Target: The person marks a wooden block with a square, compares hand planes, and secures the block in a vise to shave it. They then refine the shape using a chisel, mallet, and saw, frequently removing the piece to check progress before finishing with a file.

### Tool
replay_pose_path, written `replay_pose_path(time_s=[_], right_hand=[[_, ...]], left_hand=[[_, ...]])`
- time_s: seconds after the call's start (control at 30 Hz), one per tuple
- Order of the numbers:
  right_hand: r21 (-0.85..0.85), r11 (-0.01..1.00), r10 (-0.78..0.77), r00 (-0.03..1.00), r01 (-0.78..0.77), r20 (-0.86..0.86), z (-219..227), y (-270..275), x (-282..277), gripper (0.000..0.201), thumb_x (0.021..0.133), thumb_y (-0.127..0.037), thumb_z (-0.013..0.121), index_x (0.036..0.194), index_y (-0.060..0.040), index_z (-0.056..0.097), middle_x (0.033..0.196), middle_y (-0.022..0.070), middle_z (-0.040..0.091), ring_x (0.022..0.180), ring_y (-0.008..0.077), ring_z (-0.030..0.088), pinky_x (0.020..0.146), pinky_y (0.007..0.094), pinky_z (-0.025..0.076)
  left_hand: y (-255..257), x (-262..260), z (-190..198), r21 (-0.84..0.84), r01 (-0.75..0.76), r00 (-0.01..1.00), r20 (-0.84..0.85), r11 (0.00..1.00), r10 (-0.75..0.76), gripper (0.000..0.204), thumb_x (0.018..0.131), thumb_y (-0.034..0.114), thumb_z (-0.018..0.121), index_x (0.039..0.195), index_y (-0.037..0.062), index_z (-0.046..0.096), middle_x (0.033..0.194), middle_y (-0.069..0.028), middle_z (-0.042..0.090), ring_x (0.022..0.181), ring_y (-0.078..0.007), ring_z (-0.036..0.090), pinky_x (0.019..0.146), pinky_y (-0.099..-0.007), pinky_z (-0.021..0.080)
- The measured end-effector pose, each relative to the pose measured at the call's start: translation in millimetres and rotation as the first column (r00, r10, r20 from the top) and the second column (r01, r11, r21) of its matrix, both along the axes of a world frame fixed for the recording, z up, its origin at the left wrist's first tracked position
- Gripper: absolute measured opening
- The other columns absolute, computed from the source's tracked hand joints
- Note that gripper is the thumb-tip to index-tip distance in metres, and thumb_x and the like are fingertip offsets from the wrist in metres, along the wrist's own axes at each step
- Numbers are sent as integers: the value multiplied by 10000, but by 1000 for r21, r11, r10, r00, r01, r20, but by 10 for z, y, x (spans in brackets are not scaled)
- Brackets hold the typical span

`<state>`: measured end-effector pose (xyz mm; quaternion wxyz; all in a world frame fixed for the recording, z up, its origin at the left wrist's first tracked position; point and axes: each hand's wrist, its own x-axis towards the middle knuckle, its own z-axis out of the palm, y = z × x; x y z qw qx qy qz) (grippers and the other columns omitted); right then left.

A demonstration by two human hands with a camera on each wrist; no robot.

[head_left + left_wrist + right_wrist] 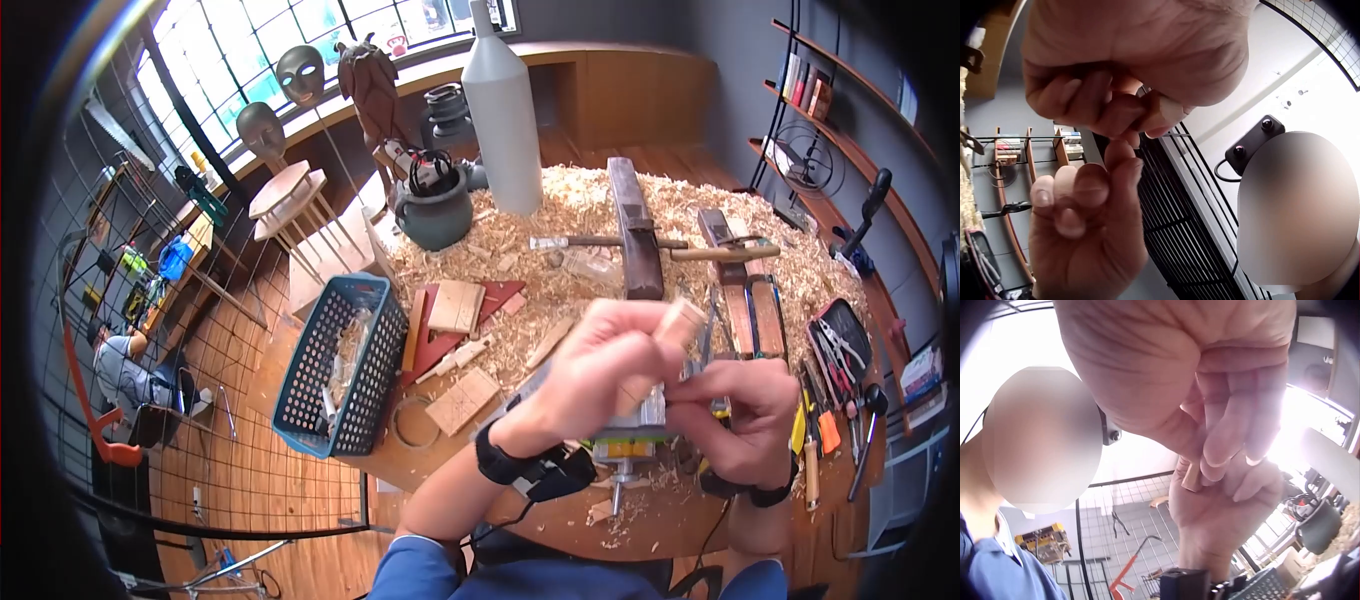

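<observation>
In the head view my left hand (600, 375) grips a small pale wooden piece (682, 322), whose end shows above the curled fingers. My right hand (740, 415) meets it from the right with thumb and fingers pinched together. The left wrist view shows the piece's cut end (1169, 112) by the left thumb, the left hand (1135, 56) above and the right hand (1088, 231) below. In the right wrist view the wood (1191, 478) sticks out beneath the thumb and fingertips of the right hand (1172, 369), in front of the left palm (1229, 509). Fingers hide its middle.
Below the hands is a metal vise (622, 470). Left of them stand a blue basket (340, 440) and a wood block (463, 402). Wood shavings (580, 200), planes (630, 215) and a mallet (725, 254) lie beyond; hand tools (840, 350) are at the right.
</observation>
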<state>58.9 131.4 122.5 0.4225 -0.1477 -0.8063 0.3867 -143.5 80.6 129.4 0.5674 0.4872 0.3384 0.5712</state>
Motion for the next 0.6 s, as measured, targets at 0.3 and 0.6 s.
replay_pose_path(time_s=[0.3,0.6], right_hand=[[-248,965,55,991,-84,-123,-27,61,113,145,834,-63,919,859,9,796,800,118,803,708,153,765,647,266,573],[-409,904,-253,928,126,-274,-110,-42,85,396,783,-200,1017,894,-40,672,777,46,734,669,93,693,612,221,509]], left_hand=[[180,37,-25,116,207,977,-82,971,-198,302,836,321,672,775,38,585,668,27,490,621,-96,415,585,-293,317],[160,27,-83,255,181,903,-426,950,-58,200,753,235,626,770,39,593,581,-133,517,539,-400,527,540,-461,411]])
